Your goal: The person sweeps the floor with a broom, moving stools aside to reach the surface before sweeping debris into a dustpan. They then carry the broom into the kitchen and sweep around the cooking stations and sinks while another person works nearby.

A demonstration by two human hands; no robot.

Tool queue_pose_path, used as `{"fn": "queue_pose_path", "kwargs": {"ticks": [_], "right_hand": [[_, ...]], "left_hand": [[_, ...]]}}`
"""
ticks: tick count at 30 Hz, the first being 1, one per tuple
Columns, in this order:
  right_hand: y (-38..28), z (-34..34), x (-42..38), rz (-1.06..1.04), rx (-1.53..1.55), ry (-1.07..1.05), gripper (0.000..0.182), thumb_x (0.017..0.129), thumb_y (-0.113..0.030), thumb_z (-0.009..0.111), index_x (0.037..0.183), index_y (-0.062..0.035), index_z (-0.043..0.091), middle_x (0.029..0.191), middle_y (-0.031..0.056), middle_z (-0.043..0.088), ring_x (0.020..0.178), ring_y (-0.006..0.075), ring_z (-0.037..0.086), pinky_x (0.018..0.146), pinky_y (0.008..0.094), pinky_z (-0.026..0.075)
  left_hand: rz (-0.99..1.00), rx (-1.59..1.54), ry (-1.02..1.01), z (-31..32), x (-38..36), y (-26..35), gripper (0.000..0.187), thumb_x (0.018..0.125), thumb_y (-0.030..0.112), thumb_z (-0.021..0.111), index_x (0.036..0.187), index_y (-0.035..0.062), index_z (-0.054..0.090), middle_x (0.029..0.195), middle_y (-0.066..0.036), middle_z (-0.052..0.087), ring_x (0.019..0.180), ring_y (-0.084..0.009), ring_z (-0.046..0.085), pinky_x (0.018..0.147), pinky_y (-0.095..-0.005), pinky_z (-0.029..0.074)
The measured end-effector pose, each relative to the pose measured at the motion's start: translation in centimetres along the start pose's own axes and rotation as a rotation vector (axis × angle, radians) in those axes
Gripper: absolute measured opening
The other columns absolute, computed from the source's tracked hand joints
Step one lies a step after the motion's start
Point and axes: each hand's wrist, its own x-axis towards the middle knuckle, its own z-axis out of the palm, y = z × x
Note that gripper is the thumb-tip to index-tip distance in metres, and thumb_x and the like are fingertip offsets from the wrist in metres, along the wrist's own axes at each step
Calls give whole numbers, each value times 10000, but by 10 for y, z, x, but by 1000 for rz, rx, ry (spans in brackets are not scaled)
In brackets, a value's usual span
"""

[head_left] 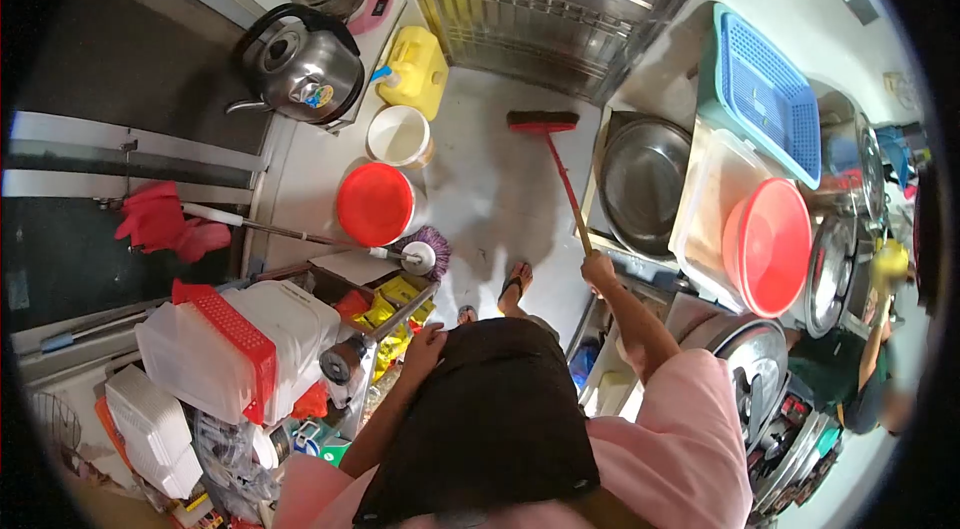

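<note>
Pink sleeve cloth and a dark apron fill the bottom of the view. Left hand rests against the apron's upper edge at my hip, fingers curled loosely on the fabric, holding nothing. Right hand is out ahead, fingers wrapped tight round the thin, straight broom handle, red along most of its length and pale where I grip it. It slants away across the pale, smooth floor to a flat red broom head with dark bristles, lying close to the ribbed steel cabinet.

Left of my feet: round red plastic lid, white bucket, yellow jerrycan, and farther off a shiny steel kettle on the counter.

Right of the handle: wide steel basin, clear plastic tub, a red bowl, blue mesh basket.
</note>
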Motion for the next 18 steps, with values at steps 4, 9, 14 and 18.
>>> {"fn": "queue_pose_path", "kwargs": {"ticks": [4, 9, 14, 18], "right_hand": [[48, -1, -82, -186, -133, -224, 236, 893, -179, 534, 974, 16, 641, 710, 168, 661, 557, 309, 661, 471, 397, 552], [54, 20, -234, -109, -29, -210, 286, 986, -245, 436, 1099, -15, 560, 769, 210, 659, 590, 350, 659, 443, 470, 517], [79, 77, -370, 71, 39, -209, 208, 911, -180, 510, 1042, -22, 549, 897, 285, 654, 866, 480, 644, 753, 560, 521], [79, 81, -470, 4, -127, -217, 218, 895, -219, 562, 996, -28, 584, 924, 221, 678, 823, 429, 662, 742, 519, 540]], "left_hand": [[126, 102, -79, -1, 16, 6, 379, 944, 257, 597, 1222, 0, 596, 1019, -141, 695, 940, -202, 660, 833, -320, 506], [283, 5, -202, 5, 19, -20, 331, 943, 209, 605, 1186, -15, 603, 1007, -107, 685, 928, -160, 638, 831, -301, 495], [320, 65, -354, 24, 18, -101, 252, 924, 159, 635, 1107, -14, 623, 951, -71, 671, 895, -136, 618, 809, -294, 489], [355, 161, -392, 24, 0, -111, 264, 905, 180, 653, 1103, 6, 627, 914, -85, 670, 863, -163, 627, 795, -303, 491]]}}
